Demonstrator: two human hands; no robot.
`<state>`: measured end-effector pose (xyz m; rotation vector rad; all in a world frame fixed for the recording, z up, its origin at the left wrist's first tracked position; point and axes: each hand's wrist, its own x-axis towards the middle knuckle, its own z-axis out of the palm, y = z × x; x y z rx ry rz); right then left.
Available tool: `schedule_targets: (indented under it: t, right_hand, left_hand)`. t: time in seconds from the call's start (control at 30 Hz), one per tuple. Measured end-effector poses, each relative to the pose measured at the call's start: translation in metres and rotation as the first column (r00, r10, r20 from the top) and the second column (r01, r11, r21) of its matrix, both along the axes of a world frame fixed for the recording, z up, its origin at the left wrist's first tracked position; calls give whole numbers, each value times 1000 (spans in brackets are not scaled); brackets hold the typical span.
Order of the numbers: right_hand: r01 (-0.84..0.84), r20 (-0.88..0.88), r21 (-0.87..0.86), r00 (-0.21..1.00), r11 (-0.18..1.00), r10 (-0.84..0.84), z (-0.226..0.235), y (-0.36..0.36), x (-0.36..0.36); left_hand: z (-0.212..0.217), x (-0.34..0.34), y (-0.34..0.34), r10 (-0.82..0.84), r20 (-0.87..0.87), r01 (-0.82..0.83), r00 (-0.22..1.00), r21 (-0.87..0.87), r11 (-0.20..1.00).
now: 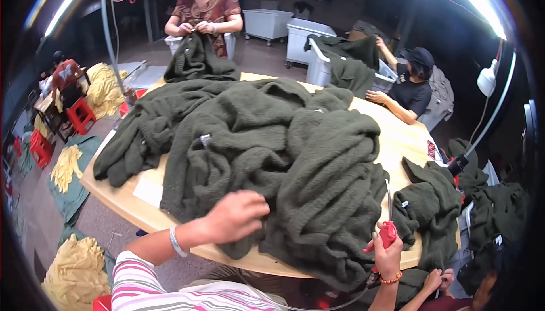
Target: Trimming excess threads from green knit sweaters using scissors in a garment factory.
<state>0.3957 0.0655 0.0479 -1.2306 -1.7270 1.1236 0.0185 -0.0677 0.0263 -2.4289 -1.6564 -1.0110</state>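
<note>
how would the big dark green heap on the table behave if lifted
The dark green heap would probably sag, since it lies in soft, deep folds. It likely isn't slippery, as its surface looks fuzzy. It may lift unevenly, with loose layers spread over the table.

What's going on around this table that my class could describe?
The person's right hand grips a red-handled tool beside a heap of dark green garments on a wooden table. The left hand is at the heap's near edge; contact is unclear. Opposite, a co-worker holds a green garment with both hands. Another, in a dark cap, sits at the right.
</note>
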Motion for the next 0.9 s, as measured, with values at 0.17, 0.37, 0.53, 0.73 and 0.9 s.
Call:
schedule_targets:
  t: [0.17,0.37,0.53,0.73,0.9]
  right_hand:
    - [-58,-25,73,998,996,60,-1,-23,-23]
    - [-22,-45,71,999,997,26,-7,-35,-42]
    - [39,-52,47,998,998,-36,-12,-45,-22]
    - [95,-57,38,994,995,-93,-17,-62,1]
    - [158,-33,21,987,987,-157,-30,-68,25]
  left_hand:
    - [3,-67,-4,535,227,-563,814,83,822]
    - [-35,-59,-9,515,9,-515,857,-38,857]
    - [-4,8,32,201,217,-207,955,2,978]
    - [21,94,141,183,53,-189,982,152,970]
    - [34,133,226,262,-216,-266,941,12,964]
